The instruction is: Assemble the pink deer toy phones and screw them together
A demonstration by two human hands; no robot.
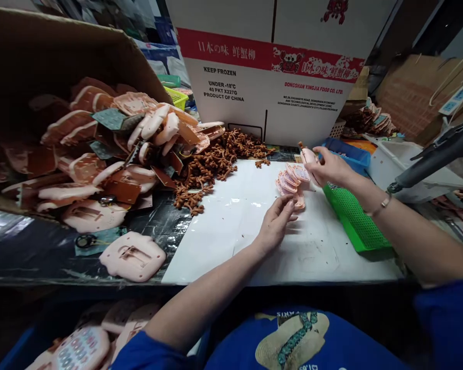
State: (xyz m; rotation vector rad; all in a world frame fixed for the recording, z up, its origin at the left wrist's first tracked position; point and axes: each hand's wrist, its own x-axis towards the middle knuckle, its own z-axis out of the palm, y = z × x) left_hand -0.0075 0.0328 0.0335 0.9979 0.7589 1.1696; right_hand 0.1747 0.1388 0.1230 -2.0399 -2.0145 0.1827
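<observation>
My left hand (274,222) rests on the white sheet (231,221), its fingertips pinched on the near end of a fanned row of small pink pieces (289,181). My right hand (329,166) is closed round one pink piece (307,155) at the far end of that row, next to the green basket (355,221). A heap of brown cord loops (212,164) lies at the sheet's far left corner.
A large open carton (42,67) on the left spills pink and brown shells (111,149); one pink shell (133,255) lies near the front edge. A white printed carton (270,72) stands behind. A grey tool (432,154) points in from the right. A blue tray (347,151) sits behind the basket.
</observation>
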